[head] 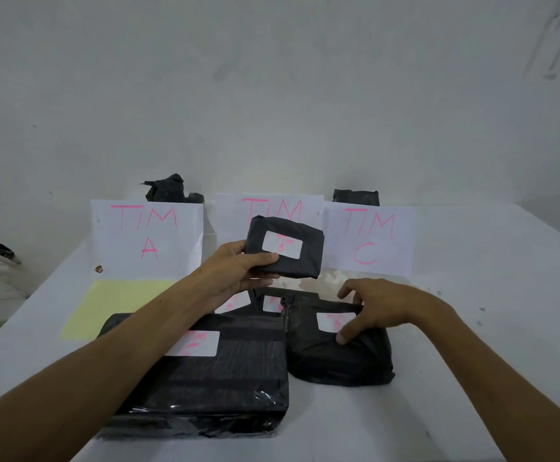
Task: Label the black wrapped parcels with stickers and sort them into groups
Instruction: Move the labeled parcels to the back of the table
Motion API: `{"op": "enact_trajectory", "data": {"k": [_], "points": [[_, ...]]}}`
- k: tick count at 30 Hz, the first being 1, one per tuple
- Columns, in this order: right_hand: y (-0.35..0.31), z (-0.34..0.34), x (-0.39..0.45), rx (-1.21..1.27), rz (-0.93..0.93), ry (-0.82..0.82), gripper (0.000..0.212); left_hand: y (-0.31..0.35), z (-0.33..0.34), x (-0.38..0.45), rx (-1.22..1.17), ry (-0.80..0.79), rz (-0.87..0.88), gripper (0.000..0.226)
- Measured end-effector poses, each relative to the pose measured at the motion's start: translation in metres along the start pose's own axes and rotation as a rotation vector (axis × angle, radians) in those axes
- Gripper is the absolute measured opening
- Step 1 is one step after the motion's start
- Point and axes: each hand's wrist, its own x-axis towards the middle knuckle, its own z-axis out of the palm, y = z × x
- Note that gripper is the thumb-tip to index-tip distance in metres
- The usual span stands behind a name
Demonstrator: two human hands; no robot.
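Nearest lies the big parcel (201, 371), flat on the table (472, 361), its sticker (195, 343) partly under the left forearm; a C shows on it, so it likely belongs on the right. Just beside it, touching on its right, sits the soft parcel (338, 355). The right hand (378, 308) rests on this one, thumb pressing the near side and fingers curled over the far edge by its sticker (335, 321), whose letter is too blurred to read; check it before lifting.

Above and beyond these, the left hand (238, 271) pinches the small parcel (285, 248) by its left edge, thumb on top, holding it in the air with its label (282, 249) facing the camera. The label seems to read TIM B. Behind it stand three signs: sign A (146, 235), the middle sign (268, 208), half hidden, and sign C (368, 238).

To do this step well, carry the small parcel straight forward and set it down by the middle sign, label up, clear of the neighbouring groups. Two more parcels (171, 190) peek from behind the signs
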Motion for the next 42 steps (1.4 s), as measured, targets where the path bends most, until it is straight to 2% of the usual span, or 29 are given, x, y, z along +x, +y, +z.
{"op": "enact_trajectory", "data": {"k": [3, 9, 14, 18, 23, 28, 32, 37, 40, 42], "points": [[-0.003, -0.001, 0.000, -0.020, 0.014, -0.029, 0.077, 0.000, 0.000, 0.000, -0.038, -0.004, -0.002, 0.028], [-0.002, 0.000, -0.004, 0.012, 0.046, -0.084, 0.072, -0.001, 0.000, 0.000, -0.059, 0.014, -0.006, 0.031], [0.006, -0.006, -0.011, 0.260, 0.013, -0.044, 0.070, 0.000, 0.002, -0.001, -0.092, 0.043, -0.002, 0.026], [0.013, -0.022, -0.021, 0.513, -0.084, 0.047, 0.056, 0.000, 0.001, 0.001, -0.148, 0.108, -0.012, 0.023], [0.004, -0.042, -0.034, 0.611, -0.231, 0.092, 0.036, 0.001, -0.004, 0.008, -0.246, 0.234, 0.024, 0.019], [-0.016, -0.055, -0.024, 0.717, -0.319, 0.211, 0.039, 0.004, 0.003, 0.002, -0.223, 0.153, -0.028, 0.014], [-0.026, -0.061, -0.007, 0.736, -0.329, 0.269, 0.046, 0.007, 0.000, 0.001, -0.381, 0.106, -0.035, 0.026], [-0.040, -0.075, 0.003, 0.847, -0.337, 0.298, 0.050, 0.024, -0.006, 0.001, -0.415, 0.145, 0.060, 0.037], [-0.049, -0.094, 0.015, 0.931, -0.316, 0.407, 0.057, 0.051, -0.009, 0.004, -0.419, 0.112, 0.120, 0.035], [-0.056, -0.112, 0.024, 0.933, -0.309, 0.492, 0.064, 0.077, -0.008, 0.011, -0.389, 0.148, 0.153, 0.032]]}}
